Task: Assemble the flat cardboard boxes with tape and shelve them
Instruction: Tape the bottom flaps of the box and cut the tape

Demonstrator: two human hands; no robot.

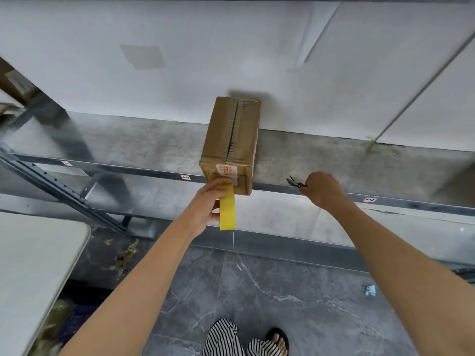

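A closed brown cardboard box (232, 142) lies on the metal shelf (334, 160), its near end jutting slightly past the shelf's front edge. My left hand (205, 205) grips a roll of yellow tape (227, 208) right at the lower part of that near end. My right hand (322, 192) is to the right of the box at the shelf's front edge and holds small scissors (295, 182), their blades pointing left and apart.
A white wall backs the shelf. A grey slanted shelf upright (59, 186) stands at the left. A white table (33, 265) fills the lower left. The marbled grey floor (282, 291) lies below, with a crumpled scrap (370, 290) at the right and my sandalled feet.
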